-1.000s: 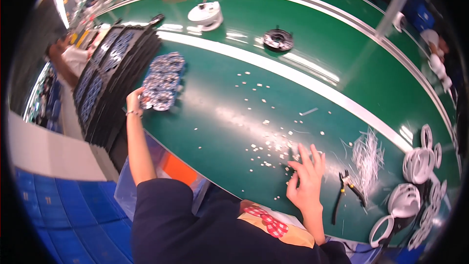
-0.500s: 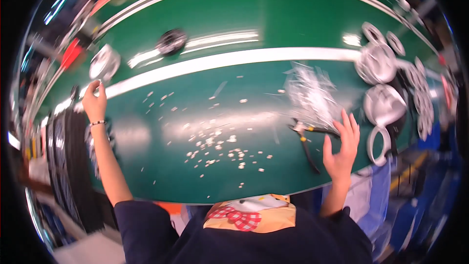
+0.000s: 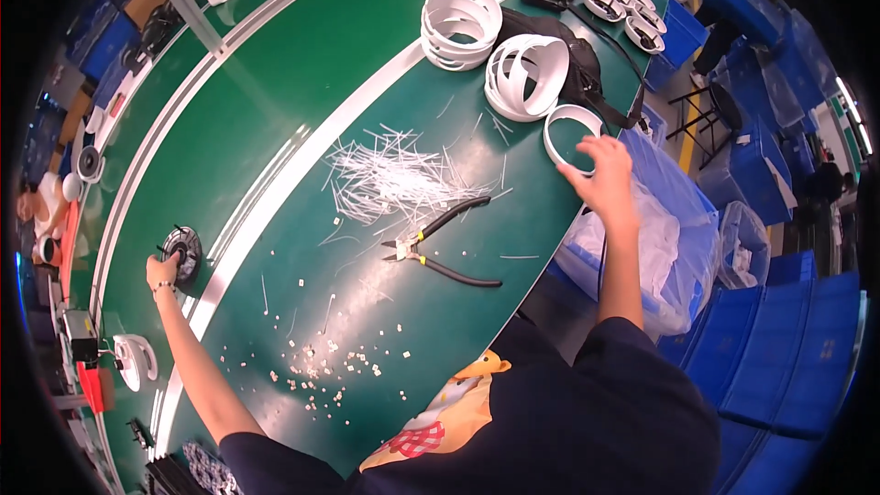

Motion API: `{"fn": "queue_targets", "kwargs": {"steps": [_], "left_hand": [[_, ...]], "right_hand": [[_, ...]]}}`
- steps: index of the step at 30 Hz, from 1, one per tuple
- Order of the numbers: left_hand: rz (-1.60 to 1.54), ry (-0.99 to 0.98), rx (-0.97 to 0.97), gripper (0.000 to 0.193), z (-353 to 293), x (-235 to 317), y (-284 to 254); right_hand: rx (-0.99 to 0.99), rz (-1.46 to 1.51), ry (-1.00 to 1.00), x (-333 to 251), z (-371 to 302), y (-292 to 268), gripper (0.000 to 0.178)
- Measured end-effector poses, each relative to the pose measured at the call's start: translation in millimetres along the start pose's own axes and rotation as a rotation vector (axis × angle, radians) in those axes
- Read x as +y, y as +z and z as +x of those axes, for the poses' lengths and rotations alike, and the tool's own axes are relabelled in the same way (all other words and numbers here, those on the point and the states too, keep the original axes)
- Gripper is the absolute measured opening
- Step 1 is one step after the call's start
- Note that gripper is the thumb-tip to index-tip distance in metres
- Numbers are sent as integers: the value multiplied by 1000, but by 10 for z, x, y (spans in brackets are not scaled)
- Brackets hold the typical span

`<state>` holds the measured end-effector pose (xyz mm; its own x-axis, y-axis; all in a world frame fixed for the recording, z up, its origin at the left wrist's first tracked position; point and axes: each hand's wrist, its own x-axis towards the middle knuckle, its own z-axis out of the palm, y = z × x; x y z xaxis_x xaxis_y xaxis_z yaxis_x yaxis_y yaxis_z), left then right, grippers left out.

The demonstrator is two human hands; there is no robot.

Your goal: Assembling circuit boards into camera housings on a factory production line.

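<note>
Out over the green belt at the left, my left hand has its fingers closed at the near edge of a round black part with a ribbed body. Its fingertips are partly hidden. At the bench's right edge, my right hand pinches the rim of a white plastic ring, thumb inside and fingers along the outer side. Between my arms lie side cutters with black handles, jaws spread. A heap of thin white strips is just beyond them, and small pale cut bits are scattered nearer me.
White rings stand stacked beyond my right hand, beside more nested rings and a black bag. Several white round housings sit at the far end. A plastic-lined blue bin stands by the bench's right edge.
The view has swung right. My left hand has gone from beside a white housing to the black round part on the belt. My right hand, open near the cutters before, now grips the white ring.
</note>
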<state>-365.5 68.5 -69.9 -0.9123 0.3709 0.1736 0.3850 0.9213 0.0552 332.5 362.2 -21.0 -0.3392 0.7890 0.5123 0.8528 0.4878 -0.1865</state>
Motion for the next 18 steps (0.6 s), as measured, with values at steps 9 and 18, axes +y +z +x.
{"fn": "queue_targets", "kwargs": {"steps": [9,18], "left_hand": [[-1024,-42,207,32,-625,-401,-135],[-1666,-1,-106,32,-1879,394,-958]], "right_hand": [[-65,-39,33,-484,46,-312,10],[-341,576,-438,-1368,-81,-484,28]]}}
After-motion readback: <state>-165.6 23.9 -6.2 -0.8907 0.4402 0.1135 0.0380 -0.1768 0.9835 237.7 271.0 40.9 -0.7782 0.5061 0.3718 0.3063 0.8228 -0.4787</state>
